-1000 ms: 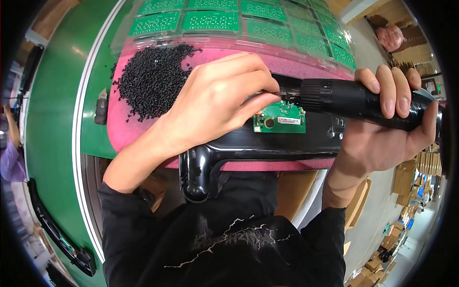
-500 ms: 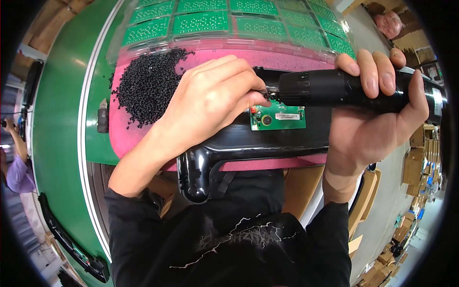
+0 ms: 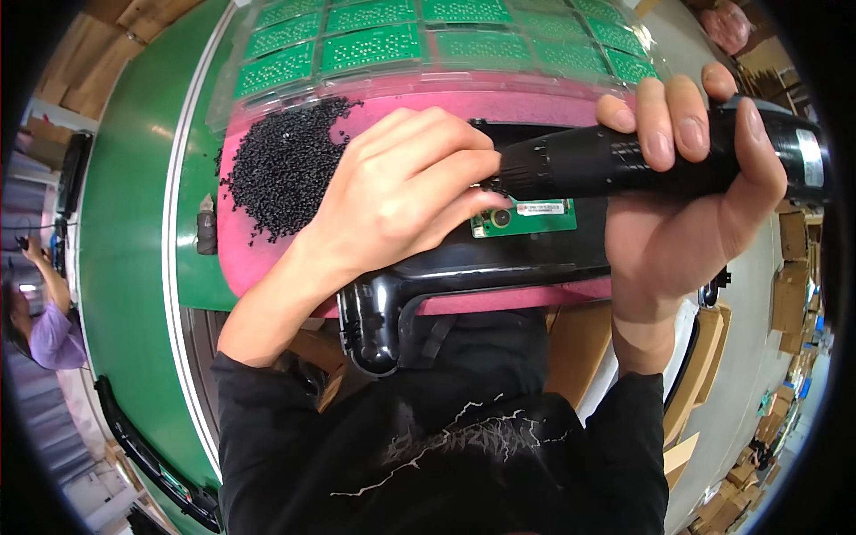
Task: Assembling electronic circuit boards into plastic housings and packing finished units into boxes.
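My right hand is wrapped round a black electric screwdriver, held almost level and pointing left. At its tip, the thumb and fingers of my left hand are pinched together; what they hold is hidden. Below the tip lies a green circuit board with a white label and a round dark part. The board sits in a long glossy black plastic housing, whose curved end hangs over the near table edge. Left of my left hand, a heap of tiny black screws is spread out.
A pink mat lies under the housing. Clear trays of green circuit boards stand behind it. A small dark object is on the green table. Another black housing lies at lower left, near a person in purple.
The screwdriver has shifted left and its tip is now closer against my left fingers, hiding the shiny bit seen before. The whole view has shifted slightly.
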A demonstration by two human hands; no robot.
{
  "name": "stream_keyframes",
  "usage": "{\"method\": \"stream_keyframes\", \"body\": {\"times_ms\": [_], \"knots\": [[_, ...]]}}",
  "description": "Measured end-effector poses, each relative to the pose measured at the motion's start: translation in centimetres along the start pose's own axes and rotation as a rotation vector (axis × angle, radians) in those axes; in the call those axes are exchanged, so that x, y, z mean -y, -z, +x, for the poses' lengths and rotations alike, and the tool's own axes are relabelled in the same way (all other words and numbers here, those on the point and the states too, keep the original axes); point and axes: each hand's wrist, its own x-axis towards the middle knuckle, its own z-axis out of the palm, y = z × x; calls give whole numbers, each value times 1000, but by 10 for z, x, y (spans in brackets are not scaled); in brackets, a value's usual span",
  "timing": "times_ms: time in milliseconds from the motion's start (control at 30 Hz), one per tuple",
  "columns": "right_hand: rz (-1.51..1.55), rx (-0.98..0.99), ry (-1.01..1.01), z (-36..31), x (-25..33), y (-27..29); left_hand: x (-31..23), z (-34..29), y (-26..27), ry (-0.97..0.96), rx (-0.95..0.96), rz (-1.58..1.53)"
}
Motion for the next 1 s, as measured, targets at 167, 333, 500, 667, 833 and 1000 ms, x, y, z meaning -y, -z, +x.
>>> {"method": "stream_keyframes", "body": {"times_ms": [167, 333, 500, 667, 833, 1000], "knots": [[-432, -9, 33, -11, 16, -5, -6, 3, 1, -47, 9, 28], [-472, 6, 36, -14, 22, -1, -9, 4, 3, -51, -34, 10], [-652, 53, 101, -8, 33, 31, -2, 2, 8, 138, -177, -23], [-798, 13, 43, -9, 36, 50, -1, -3, -4, 186, 239, -245], [-822, 30, 24, -8, 31, 58, 1, -10, -8, 213, 375, -234], [-846, 4, 10, -7, 31, 61, 0, -9, -9, 258, 494, -207]]}}
